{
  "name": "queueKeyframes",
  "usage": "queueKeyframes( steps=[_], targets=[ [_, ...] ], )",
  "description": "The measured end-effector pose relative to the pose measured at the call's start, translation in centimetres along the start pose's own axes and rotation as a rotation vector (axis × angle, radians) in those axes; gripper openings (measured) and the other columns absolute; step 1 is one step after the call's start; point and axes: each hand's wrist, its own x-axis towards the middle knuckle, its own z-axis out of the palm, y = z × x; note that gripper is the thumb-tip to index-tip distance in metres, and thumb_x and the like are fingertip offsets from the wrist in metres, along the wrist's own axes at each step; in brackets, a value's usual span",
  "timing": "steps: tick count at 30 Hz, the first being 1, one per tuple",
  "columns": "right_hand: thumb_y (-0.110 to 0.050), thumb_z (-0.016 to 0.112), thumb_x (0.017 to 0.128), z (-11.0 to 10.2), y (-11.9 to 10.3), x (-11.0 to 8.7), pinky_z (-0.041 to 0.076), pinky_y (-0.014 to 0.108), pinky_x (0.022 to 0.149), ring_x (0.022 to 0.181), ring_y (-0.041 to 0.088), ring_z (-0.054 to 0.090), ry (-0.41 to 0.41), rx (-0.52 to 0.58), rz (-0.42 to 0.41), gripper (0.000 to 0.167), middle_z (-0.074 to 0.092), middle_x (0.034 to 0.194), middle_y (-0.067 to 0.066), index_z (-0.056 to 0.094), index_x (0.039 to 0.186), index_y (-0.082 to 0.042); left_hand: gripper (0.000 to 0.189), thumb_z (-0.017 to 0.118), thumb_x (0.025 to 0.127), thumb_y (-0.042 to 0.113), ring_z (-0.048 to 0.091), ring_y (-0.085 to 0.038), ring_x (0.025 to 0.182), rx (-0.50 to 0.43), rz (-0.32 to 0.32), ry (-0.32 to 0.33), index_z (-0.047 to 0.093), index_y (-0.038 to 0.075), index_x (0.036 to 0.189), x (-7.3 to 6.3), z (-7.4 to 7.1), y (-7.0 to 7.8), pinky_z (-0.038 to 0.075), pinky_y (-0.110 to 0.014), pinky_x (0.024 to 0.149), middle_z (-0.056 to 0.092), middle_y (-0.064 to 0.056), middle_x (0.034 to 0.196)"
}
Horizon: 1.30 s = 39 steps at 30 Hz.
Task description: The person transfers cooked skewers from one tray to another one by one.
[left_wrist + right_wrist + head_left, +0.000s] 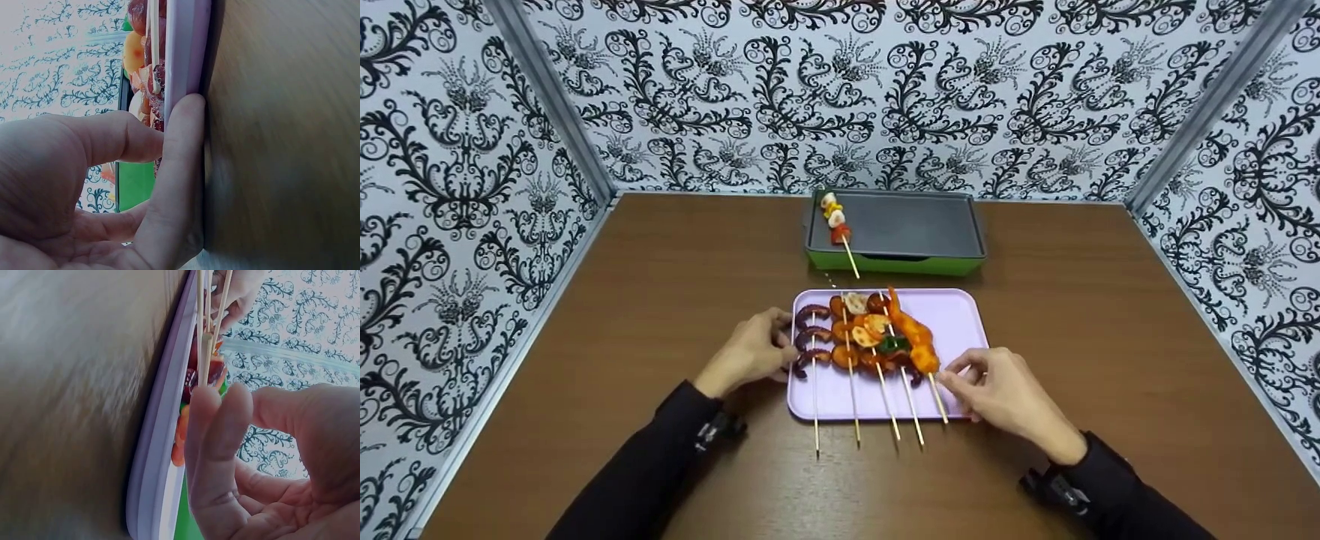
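On the table lies a lilac tray (960, 307) with several food skewers side by side, their bare sticks pointing toward me past its near edge. At the tray's left edge, my left hand (754, 349) grips the rim, thumb above and fingers along the outer side. My right hand (1001, 386) pinches the stick of the rightmost skewer (916, 341), which carries orange, shrimp-like pieces. In the right wrist view that stick (207, 354) rises from between thumb and fingertips. Leftmost is a skewer of dark red octopus tentacles (814, 335).
Behind the tray stands a green grill box (900, 265) with a dark grey top plate (911, 221). One skewer (838, 220) with white, yellow and red pieces lies on its left part, stick overhanging the front. Patterned walls (840, 97) enclose the brown table (682, 262).
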Motion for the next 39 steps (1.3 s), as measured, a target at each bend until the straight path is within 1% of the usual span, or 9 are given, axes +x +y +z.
queueKeyframes(
  steps=[4, 9, 13, 16, 20, 23, 30, 35, 39],
  targets=[
    [-0.034, 0.08, 0.094, -0.4, 0.3, 0.3, 0.055, 0.027, 0.042, 0.052, 0.016, 0.065, 0.059, -0.036, -0.016, 0.019, 0.071, 0.07, -0.002, 0.077, 0.099, -0.015, 0.062, 0.069, 0.086, -0.008, 0.072, -0.03, 0.072, 0.013, 0.016, 0.003, 0.052, -0.002, 0.145, 0.0, 0.0, 0.1, 0.069, -0.039, 0.058, 0.067, -0.016, 0.093],
    [-0.037, 0.081, 0.093, -1.0, 0.6, 0.6, 0.057, 0.025, 0.053, 0.062, 0.014, 0.067, 0.116, -0.088, -0.047, 0.024, 0.071, 0.076, -0.006, 0.076, 0.104, -0.016, 0.063, 0.07, 0.087, -0.008, 0.072, -0.03, 0.073, 0.003, 0.011, -0.004, 0.05, -0.002, 0.147, 0.0, 0.0, 0.0, 0.069, -0.038, 0.059, 0.067, -0.016, 0.094],
    [-0.037, 0.082, 0.092, -1.3, 0.9, 1.1, 0.059, 0.024, 0.063, 0.073, 0.013, 0.068, 0.163, -0.113, -0.102, 0.029, 0.072, 0.083, -0.006, 0.076, 0.108, -0.013, 0.063, 0.071, 0.087, -0.008, 0.072, -0.029, 0.073, 0.003, 0.009, -0.002, 0.05, -0.002, 0.147, 0.0, 0.0, -0.2, 0.069, -0.038, 0.059, 0.067, -0.016, 0.095],
    [-0.034, 0.084, 0.091, -1.5, 1.0, 1.6, 0.063, 0.03, 0.07, 0.08, 0.015, 0.069, 0.202, -0.137, -0.155, 0.034, 0.073, 0.091, -0.002, 0.075, 0.112, -0.01, 0.062, 0.072, 0.087, -0.008, 0.072, -0.029, 0.073, 0.008, 0.016, 0.001, 0.051, -0.002, 0.145, 0.0, 0.0, -0.2, 0.069, -0.038, 0.058, 0.068, -0.016, 0.094],
    [-0.032, 0.086, 0.088, -1.8, 0.9, 2.3, 0.064, 0.041, 0.078, 0.089, 0.019, 0.07, 0.254, -0.184, -0.213, 0.039, 0.072, 0.102, 0.006, 0.074, 0.118, -0.011, 0.06, 0.071, 0.086, -0.007, 0.072, -0.028, 0.072, 0.007, 0.026, 0.01, 0.053, -0.003, 0.143, -0.1, 0.1, -0.2, 0.069, -0.039, 0.057, 0.068, -0.016, 0.093],
    [-0.033, 0.088, 0.086, -2.1, 0.5, 3.0, 0.062, 0.042, 0.08, 0.094, 0.022, 0.07, 0.279, -0.202, -0.239, 0.046, 0.07, 0.109, 0.007, 0.073, 0.124, -0.013, 0.06, 0.071, 0.085, -0.007, 0.072, -0.028, 0.071, 0.007, 0.031, 0.015, 0.054, -0.003, 0.143, -0.1, 0.1, -0.1, 0.069, -0.039, 0.056, 0.068, -0.015, 0.093],
    [-0.036, 0.089, 0.085, -2.7, -0.4, 4.4, 0.068, 0.043, 0.083, 0.107, 0.023, 0.065, 0.287, -0.135, -0.261, 0.065, 0.063, 0.123, 0.006, 0.064, 0.142, -0.015, 0.061, 0.07, 0.085, -0.008, 0.071, -0.028, 0.069, 0.023, 0.038, 0.018, 0.053, -0.002, 0.144, 0.0, 0.0, 0.1, 0.069, -0.038, 0.056, 0.067, -0.015, 0.092],
    [-0.04, 0.088, 0.085, -2.7, -0.9, 5.4, 0.069, 0.041, 0.084, 0.111, 0.021, 0.061, 0.298, -0.12, -0.277, 0.072, 0.061, 0.128, 0.006, 0.061, 0.147, -0.016, 0.062, 0.07, 0.086, -0.008, 0.072, -0.028, 0.071, 0.019, 0.024, 0.009, 0.052, -0.003, 0.145, -0.2, 0.0, 0.1, 0.069, -0.038, 0.057, 0.067, -0.016, 0.094],
    [-0.041, 0.088, 0.085, -2.7, -1.5, 6.5, 0.068, 0.044, 0.086, 0.117, 0.026, 0.062, 0.306, -0.115, -0.297, 0.075, 0.059, 0.136, 0.009, 0.059, 0.149, -0.015, 0.063, 0.07, 0.086, -0.009, 0.072, -0.029, 0.073, -0.001, 0.016, 0.001, 0.051, -0.003, 0.146, -0.1, 0.0, 0.1, 0.069, -0.039, 0.059, 0.068, -0.017, 0.095]
  ],
)
